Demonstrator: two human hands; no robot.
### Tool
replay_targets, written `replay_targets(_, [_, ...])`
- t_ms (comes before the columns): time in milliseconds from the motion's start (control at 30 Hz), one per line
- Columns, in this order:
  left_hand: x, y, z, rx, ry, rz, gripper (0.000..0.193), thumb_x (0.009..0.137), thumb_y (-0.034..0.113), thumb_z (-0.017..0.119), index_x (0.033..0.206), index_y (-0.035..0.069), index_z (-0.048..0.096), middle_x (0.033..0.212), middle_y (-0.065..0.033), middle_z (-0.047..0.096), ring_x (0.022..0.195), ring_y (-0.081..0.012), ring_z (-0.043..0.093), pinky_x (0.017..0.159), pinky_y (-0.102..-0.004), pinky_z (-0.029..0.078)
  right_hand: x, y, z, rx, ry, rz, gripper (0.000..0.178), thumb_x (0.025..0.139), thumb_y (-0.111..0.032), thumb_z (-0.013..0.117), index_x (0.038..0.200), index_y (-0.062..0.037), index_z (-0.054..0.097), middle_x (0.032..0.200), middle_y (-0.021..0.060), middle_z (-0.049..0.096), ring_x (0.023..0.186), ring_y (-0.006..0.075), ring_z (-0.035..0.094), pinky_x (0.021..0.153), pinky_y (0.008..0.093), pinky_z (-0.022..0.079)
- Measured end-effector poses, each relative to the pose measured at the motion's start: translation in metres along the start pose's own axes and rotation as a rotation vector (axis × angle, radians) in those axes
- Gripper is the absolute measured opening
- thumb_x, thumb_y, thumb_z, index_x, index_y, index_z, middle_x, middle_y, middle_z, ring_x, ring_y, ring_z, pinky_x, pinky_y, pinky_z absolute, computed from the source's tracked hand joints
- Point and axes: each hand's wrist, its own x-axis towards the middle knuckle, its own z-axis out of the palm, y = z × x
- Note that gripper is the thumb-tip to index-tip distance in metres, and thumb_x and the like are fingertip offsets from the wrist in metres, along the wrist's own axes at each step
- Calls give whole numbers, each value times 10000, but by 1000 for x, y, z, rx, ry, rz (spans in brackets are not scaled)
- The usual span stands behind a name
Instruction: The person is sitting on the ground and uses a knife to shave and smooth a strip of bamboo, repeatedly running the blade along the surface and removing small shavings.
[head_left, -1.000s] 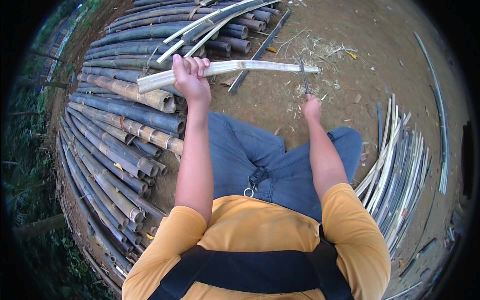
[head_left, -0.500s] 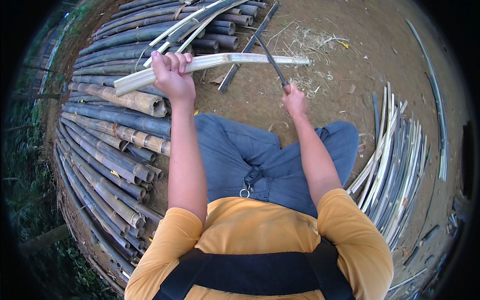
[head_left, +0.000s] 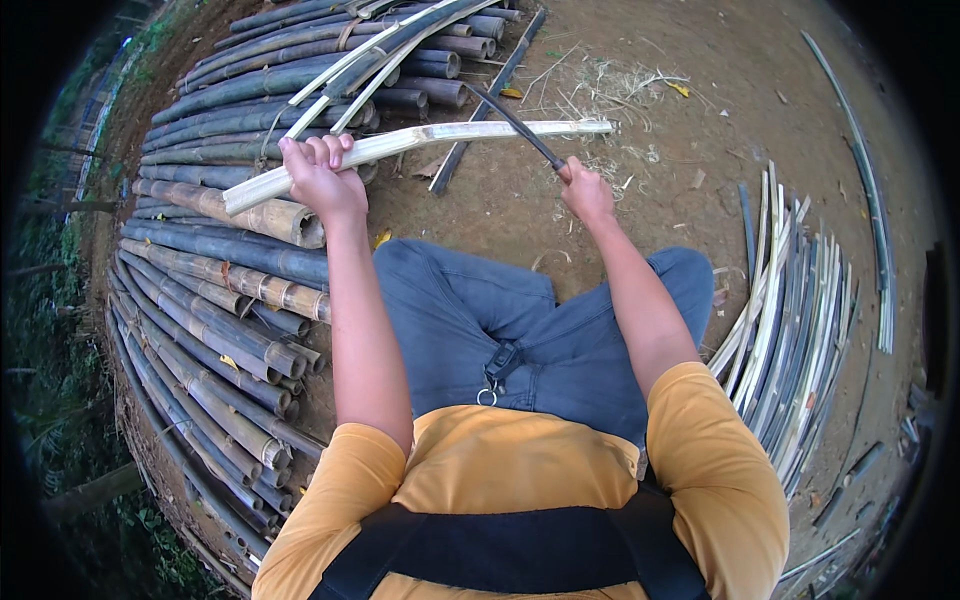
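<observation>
My left hand [head_left: 325, 180] is closed round a pale split bamboo strip [head_left: 400, 141] near its left end. The strip runs out to the right over the ground, bending slightly near its middle. In my closed right hand [head_left: 586, 190] is the handle of a long dark knife [head_left: 520, 128]. Its blade slants up and to the left, crossing the bamboo strip; whether the edge touches it I cannot tell. A dark bamboo piece [head_left: 487, 100] lies on the ground beyond the blade.
Stacked bamboo poles [head_left: 250, 255] fill the left side, with split lengths [head_left: 385, 55] lying across the far ones. Thin bamboo strips [head_left: 790, 330] are heaped at the right, and a long strip [head_left: 862, 150] lies farther right. Pale shavings [head_left: 620, 90] litter the ground ahead.
The knife blade has swung leftward, lying at a lower slant across the strip. Both hands sit slightly farther left, and the left hand's end of the strip is a little lower.
</observation>
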Motion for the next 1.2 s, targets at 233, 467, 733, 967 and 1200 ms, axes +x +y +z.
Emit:
replay_targets(233, [3, -2, 1, -2, -16, -32, 487, 1094, 366, 359, 669, 146, 267, 589, 11, 243, 547, -128, 287, 649, -360, 414, 24, 102, 37, 176, 59, 578, 366, 1035, -385, 460, 1152, -99, 656, 1120, 210, 697, 1102, 386, 655, 915, 513, 523])
replay_targets(467, [3, 2, 1, -31, -81, -35, 481, 1078, 301, 372, 637, 148, 255, 540, 3, 226, 519, -138, 275, 630, -362, 392, 6, 49, 22, 326, 176, 612, 339, 1009, -367, 475, 1147, -118, 658, 1129, 206, 696, 1104, 406, 647, 929, 524, 509])
replay_targets(733, [9, 1, 2, -76, -140, -59, 429, 984, 256, 398, 595, 159, 245, 509, 10, 220, 479, -138, 231, 603, -351, 340, -3, 27, 7, 189, 29, 337, 300, 988, -345, 500, 1132, -127, 648, 1075, 244, 694, 1053, 434, 656, 907, 530, 517])
replay_targets(967, [-7, 2, 22, -81, -278, -27, 421, 973, 246, 400, 588, 153, 258, 491, -4, 231, 449, -145, 255, 579, -362, 350, -15, 24, -4, 273, 86, 399, 344, 1004, -366, 485, 1122, -90, 652, 1072, 254, 690, 1043, 434, 655, 898, 525, 516])
replay_targets(1200, [-10, 7, 18, -49, -355, -29, 430, 985, 271, 370, 584, 149, 278, 488, -15, 253, 462, -173, 296, 636, -392, 390, -77, -31, -52, 335, 49, -1, 174, 816, -133, 628, 970, -56, 605, 881, 222, 701, 888, 433, 679, 791, 512, 526])
